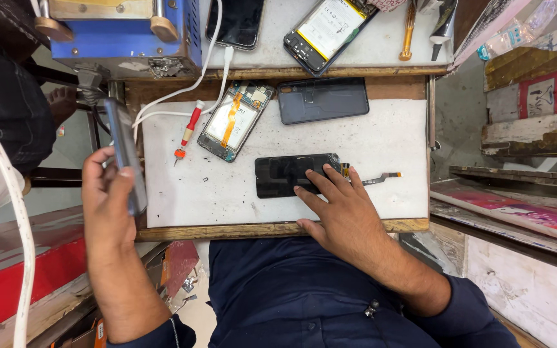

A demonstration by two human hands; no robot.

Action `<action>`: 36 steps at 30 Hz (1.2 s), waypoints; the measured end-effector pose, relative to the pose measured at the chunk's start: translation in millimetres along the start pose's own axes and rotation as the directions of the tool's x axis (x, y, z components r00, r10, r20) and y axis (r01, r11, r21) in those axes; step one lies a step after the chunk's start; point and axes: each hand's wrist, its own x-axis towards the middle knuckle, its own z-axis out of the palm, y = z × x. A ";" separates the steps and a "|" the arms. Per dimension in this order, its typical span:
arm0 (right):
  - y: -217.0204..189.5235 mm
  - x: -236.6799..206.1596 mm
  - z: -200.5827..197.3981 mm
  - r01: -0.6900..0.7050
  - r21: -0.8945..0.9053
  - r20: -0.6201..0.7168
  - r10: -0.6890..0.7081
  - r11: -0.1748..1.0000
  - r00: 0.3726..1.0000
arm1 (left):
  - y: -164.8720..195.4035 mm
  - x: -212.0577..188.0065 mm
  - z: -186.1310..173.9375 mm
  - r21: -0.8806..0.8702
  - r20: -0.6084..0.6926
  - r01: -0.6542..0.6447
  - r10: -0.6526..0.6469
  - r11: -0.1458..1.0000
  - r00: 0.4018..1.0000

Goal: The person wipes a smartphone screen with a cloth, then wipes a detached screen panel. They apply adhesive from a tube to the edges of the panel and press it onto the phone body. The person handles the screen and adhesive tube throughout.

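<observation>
We work at a white board (381, 138) with a wooden front edge. On it lie a black screen (286, 175) with its flex cable (381, 176), an opened phone (235, 120), a dark back cover (322, 100) and a red screwdriver (188, 131). White cables (182, 96) cross its upper left corner.

The tabletop (381, 138) is a matt white sheet, scuffed and speckled, edged in worn bare wood. The detached screen (285, 175) under the right hand (339, 206) is glossy black glass. The back cover (322, 100) looks smooth dark plastic. The screwdriver (188, 132) has a red plastic handle.
</observation>
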 end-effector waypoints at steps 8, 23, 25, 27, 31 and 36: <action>-0.1 -0.9 -5.7 0.010 0.016 -0.007 -0.010 1.000 1.000 | 0.1 -0.7 39.6 0.935 0.081 -0.192 0.348 0.299 0.934; 2.5 -0.8 -4.1 0.010 0.017 0.069 -0.011 1.000 0.998 | 8.0 -42.0 180.8 0.562 0.736 -0.755 0.211 0.339 0.643; 3.4 -1.4 -5.8 0.003 0.040 0.063 -0.005 0.999 0.998 | 13.0 -39.2 185.9 0.574 0.750 -0.746 0.150 0.337 0.645; 4.1 -1.6 -6.1 0.010 0.052 0.045 -0.013 0.999 0.999 | 16.4 -37.3 187.3 0.593 0.750 -0.743 0.124 0.310 0.650; 5.8 -3.7 -4.4 0.045 0.088 -0.035 -0.042 0.995 0.998 | 17.9 -37.9 188.6 0.616 0.744 -0.746 0.125 0.253 0.657; 33.1 -11.9 -7.1 -0.032 0.309 -0.215 0.102 0.951 0.971 | 17.9 -36.1 190.4 0.613 0.758 -0.754 0.092 0.237 0.645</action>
